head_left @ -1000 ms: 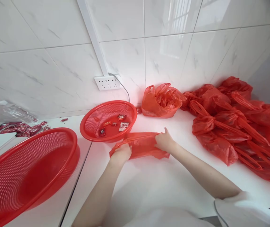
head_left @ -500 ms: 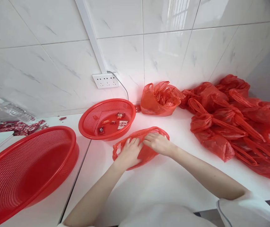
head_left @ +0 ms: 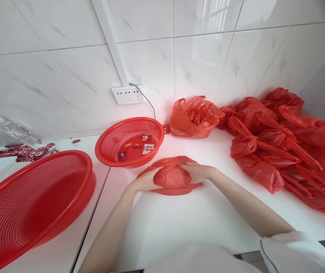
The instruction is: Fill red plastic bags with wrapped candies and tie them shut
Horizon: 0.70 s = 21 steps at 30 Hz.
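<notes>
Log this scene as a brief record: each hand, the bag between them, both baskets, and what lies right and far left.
Left hand: fingers in the mouth of the red bag, left side
Right hand: fingers in the mouth, right side
Bag: spread open
Small basket: behind the bag, leftward; holds wrapped packets
Large basket: near left, cut off by the frame
Right: heaped red bags
Far left: clear bottle

From here I'm seeing translucent red on the bag [head_left: 172,177] at the hands [head_left: 198,172], plain white on the desk [head_left: 185,218] under them. Beyond the left, a red basket [head_left: 107,146], finely meshed; farther, wall tiles [head_left: 202,62], white, streaked grey. Right of both, more red bags [head_left: 260,174]; far left, red-and-white wrappers [head_left: 39,153].
</notes>
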Each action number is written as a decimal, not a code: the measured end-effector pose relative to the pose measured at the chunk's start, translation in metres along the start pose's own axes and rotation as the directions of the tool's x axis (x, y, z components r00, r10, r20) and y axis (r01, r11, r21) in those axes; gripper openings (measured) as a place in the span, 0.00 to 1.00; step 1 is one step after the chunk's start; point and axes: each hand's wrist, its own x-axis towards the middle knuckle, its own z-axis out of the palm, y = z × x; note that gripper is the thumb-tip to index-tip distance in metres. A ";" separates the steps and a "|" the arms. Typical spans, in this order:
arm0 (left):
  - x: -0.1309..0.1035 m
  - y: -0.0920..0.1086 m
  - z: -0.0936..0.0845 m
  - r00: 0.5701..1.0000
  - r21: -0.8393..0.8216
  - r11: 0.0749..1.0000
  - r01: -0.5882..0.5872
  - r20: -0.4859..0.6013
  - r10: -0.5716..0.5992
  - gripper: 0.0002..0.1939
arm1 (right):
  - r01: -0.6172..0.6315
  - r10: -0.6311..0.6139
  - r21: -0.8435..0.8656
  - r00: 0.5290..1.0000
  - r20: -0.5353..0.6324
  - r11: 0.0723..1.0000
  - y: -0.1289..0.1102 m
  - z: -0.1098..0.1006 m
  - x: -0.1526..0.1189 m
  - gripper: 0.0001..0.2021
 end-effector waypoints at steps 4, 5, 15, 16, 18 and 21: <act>-0.001 -0.005 -0.005 0.986 -0.099 0.983 0.154 0.072 -0.148 0.35 | -0.041 0.040 0.009 0.998 0.056 0.999 0.003 -0.002 0.004 0.49; -0.002 -0.004 -0.007 0.982 -0.236 0.953 0.188 0.046 -0.183 0.32 | -0.049 0.048 0.005 0.997 0.062 0.999 0.002 -0.004 0.003 0.49; 0.003 0.009 -0.012 0.839 -0.974 0.223 -0.047 -0.159 -0.520 0.16 | 0.159 -0.116 0.136 0.953 -0.279 0.978 -0.052 -0.064 -0.023 0.21; 0.005 0.007 -0.006 0.824 -0.965 0.241 -0.101 -0.216 -0.523 0.14 | 0.200 -0.144 0.139 0.931 -0.336 0.970 -0.060 -0.070 -0.026 0.20; 0.007 0.002 0.006 0.790 -0.938 0.292 -0.185 -0.319 -0.523 0.11 | 0.244 -0.159 0.149 0.889 -0.430 0.958 -0.071 -0.080 -0.032 0.19; 0.007 -0.009 0.019 0.789 -0.913 0.357 -0.197 -0.364 -0.495 0.09 | 0.274 -0.183 0.140 0.869 -0.460 0.951 -0.077 -0.081 -0.033 0.18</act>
